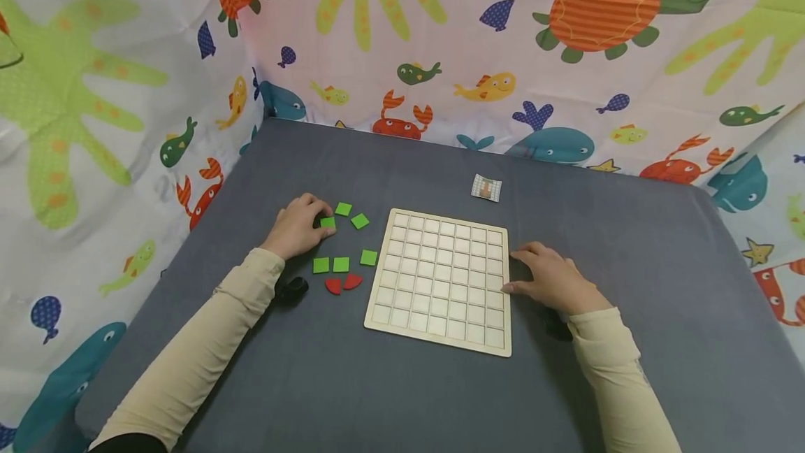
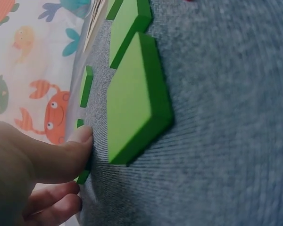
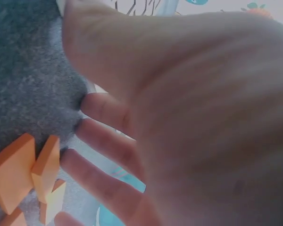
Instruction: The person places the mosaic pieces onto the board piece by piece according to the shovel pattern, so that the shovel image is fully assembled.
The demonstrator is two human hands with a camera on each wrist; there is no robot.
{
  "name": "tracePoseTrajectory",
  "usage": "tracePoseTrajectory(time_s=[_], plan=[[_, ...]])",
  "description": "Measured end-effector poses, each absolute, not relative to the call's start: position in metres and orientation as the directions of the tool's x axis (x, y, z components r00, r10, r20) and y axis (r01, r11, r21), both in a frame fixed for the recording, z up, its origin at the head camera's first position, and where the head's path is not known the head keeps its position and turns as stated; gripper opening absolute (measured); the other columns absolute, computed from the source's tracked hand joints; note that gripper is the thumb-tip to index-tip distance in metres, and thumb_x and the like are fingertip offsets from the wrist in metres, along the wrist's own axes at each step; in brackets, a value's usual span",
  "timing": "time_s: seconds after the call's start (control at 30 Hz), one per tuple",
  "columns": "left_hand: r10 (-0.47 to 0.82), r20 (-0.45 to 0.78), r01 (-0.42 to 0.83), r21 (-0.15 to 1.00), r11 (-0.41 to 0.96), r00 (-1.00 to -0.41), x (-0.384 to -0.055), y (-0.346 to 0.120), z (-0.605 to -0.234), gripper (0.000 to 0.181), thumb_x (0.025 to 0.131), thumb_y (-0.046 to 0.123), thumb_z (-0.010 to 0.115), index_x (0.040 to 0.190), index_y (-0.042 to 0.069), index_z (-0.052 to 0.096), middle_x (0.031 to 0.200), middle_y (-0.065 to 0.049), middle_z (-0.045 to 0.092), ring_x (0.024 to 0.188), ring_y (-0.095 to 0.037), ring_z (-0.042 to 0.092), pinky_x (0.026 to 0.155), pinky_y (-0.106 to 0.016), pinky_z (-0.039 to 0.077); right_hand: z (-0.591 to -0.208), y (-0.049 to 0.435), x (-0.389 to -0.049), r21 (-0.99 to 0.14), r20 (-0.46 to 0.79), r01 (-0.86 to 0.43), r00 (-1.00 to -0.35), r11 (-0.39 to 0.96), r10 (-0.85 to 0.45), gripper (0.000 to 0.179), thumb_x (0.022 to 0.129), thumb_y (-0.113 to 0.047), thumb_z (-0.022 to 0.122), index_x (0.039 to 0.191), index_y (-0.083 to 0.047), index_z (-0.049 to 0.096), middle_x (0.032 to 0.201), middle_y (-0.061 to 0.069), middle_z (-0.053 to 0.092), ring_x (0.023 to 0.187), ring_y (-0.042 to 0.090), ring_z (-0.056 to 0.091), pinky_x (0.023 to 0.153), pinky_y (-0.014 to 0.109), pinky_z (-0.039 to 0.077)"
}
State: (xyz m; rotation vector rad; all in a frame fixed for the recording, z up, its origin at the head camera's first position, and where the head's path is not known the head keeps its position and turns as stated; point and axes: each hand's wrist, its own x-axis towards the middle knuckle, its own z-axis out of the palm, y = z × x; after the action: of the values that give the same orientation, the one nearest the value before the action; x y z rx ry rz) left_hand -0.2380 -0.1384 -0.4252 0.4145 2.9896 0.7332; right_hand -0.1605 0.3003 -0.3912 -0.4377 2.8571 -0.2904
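My left hand [image 1: 298,227] has thumb and fingertips around a small green square tile [image 1: 328,223], pinching it at the table surface. In the left wrist view the thumb covers much of that tile [image 2: 83,176]. Other green tiles [image 1: 341,264] lie flat nearby, with two red rounded pieces [image 1: 352,281] below them. A pale wooden grid board [image 1: 438,340] lies right of these pieces, its cells bare. At the board's right edge rests my right hand [image 1: 553,278], thumb and fingertips spread and touching the rim.
Behind the board lies a small printed card [image 1: 486,188]. Several orange tiles [image 3: 13,173] appear beside the right hand in the right wrist view; the head view does not show them. A grey cloth covers the table [image 1: 314,383]. Sea-animal curtains [image 1: 402,33] stand behind and beside it.
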Motion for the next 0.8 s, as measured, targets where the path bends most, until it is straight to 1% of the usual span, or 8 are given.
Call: tracePoseTrajectory(time_s=[0.13,0.3,0.47,0.6,0.7,0.8], plan=[[0.258,0.037,0.244,0.477,0.844,-0.965,-0.233,-0.137,-0.431,0.030,0.086,0.023,0.074,0.109,0.006,0.066,0.120,-0.017,0.054,0.113,-0.035,0.049,0.091,-0.055,0.037,-0.395,0.303,-0.156,-0.222,-0.190,-0.275,-0.929,0.935,-0.318,0.070,0.083,-0.045,0.072,0.134,-0.001,0.053,0.134,0.021,0.048,0.122,0.041,0.048,0.084,0.064,0.038],[0.256,0.025,0.237,0.475,0.847,-0.966,-0.234,-0.136,-0.432,0.030,0.087,0.023,0.073,0.110,0.006,0.066,0.119,-0.016,0.053,0.112,-0.035,0.048,0.091,-0.055,0.036,-0.398,0.304,-0.157,-0.227,-0.184,-0.276,-0.930,0.934,-0.320,0.070,0.083,-0.046,0.071,0.135,-0.002,0.053,0.135,0.019,0.048,0.123,0.041,0.046,0.085,0.063,0.038],[0.248,-0.004,0.217,0.469,0.856,-0.969,-0.239,-0.132,-0.427,0.029,0.089,0.024,0.070,0.110,0.004,0.067,0.119,-0.017,0.053,0.112,-0.035,0.049,0.093,-0.056,0.036,-0.398,0.305,-0.159,-0.230,-0.190,-0.272,-0.929,0.935,-0.317,0.070,0.084,-0.046,0.071,0.136,-0.002,0.052,0.136,0.019,0.047,0.124,0.041,0.045,0.085,0.062,0.038],[0.245,0.002,0.216,0.478,0.851,-0.970,-0.243,-0.123,-0.419,0.033,0.090,0.025,0.069,0.113,0.002,0.066,0.120,-0.018,0.054,0.110,-0.035,0.052,0.094,-0.055,0.038,-0.398,0.305,-0.160,-0.237,-0.195,-0.268,-0.928,0.934,-0.316,0.071,0.084,-0.045,0.071,0.136,-0.002,0.051,0.136,0.019,0.047,0.125,0.040,0.045,0.086,0.063,0.038],[0.266,0.035,0.249,0.484,0.839,-0.963,-0.246,-0.111,-0.410,0.034,0.091,0.025,0.068,0.115,0.002,0.064,0.119,-0.017,0.055,0.107,-0.034,0.055,0.092,-0.051,0.042,-0.397,0.304,-0.161,-0.245,-0.199,-0.260,-0.929,0.934,-0.311,0.071,0.084,-0.044,0.071,0.137,-0.002,0.051,0.137,0.019,0.046,0.125,0.041,0.044,0.088,0.065,0.036],[0.311,0.075,0.307,0.493,0.814,-0.947,-0.250,-0.096,-0.403,0.032,0.092,0.024,0.067,0.117,0.003,0.063,0.116,-0.015,0.057,0.102,-0.031,0.057,0.087,-0.047,0.046,-0.396,0.303,-0.161,-0.247,-0.205,-0.247,-0.932,0.937,-0.300,0.071,0.084,-0.044,0.072,0.137,-0.002,0.050,0.137,0.019,0.046,0.126,0.040,0.043,0.090,0.065,0.036]])
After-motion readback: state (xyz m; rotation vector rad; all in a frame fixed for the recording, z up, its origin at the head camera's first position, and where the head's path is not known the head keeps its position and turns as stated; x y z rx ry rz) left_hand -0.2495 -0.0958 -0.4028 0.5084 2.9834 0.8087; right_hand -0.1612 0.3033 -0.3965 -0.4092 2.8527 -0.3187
